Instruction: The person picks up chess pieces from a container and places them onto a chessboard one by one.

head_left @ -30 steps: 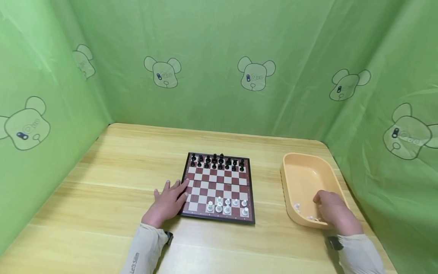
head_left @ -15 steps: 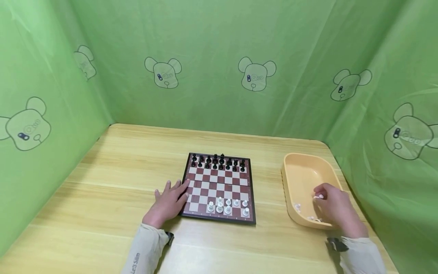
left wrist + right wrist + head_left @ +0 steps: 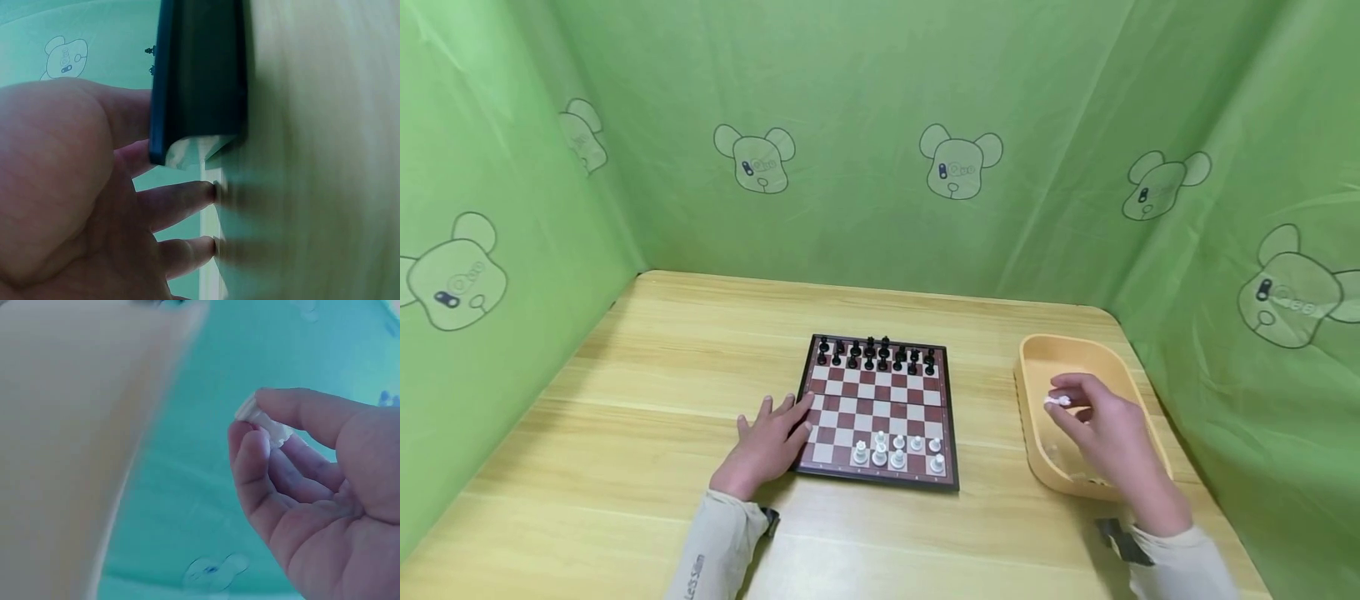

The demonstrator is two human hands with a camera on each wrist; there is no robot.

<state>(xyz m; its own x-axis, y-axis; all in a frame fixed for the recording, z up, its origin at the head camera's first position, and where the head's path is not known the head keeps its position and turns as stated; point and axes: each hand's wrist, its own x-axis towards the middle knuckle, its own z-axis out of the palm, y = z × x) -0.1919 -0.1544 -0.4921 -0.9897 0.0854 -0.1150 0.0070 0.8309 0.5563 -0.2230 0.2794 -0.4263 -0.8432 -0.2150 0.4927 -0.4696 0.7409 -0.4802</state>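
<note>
A brown and white chessboard (image 3: 875, 422) with a dark rim lies on the table. My left hand (image 3: 763, 452) rests at its left edge with spread fingers; in the left wrist view some fingertips touch the tabletop and others reach the board's edge (image 3: 199, 75). Above the orange tray (image 3: 1028, 421), my right hand (image 3: 1112, 437) pinches a white chess piece (image 3: 1057, 401) between thumb and fingers. The right wrist view shows this chess piece (image 3: 265, 425) tilted, its round base toward the upper left and a notched end lower. A few small white pieces in the tray are partly blurred.
Black chess pieces (image 3: 869, 357) stand in two rows on the far side of the board. Several white chess pieces (image 3: 898, 457) stand near its front right. Green cloth walls (image 3: 865, 217) with bear drawings enclose the wooden table (image 3: 700, 333).
My right hand has picked up the white chess piece from inside the tray and risen with it toward the tray's left side. The left hand stays in place on the board's edge.
</note>
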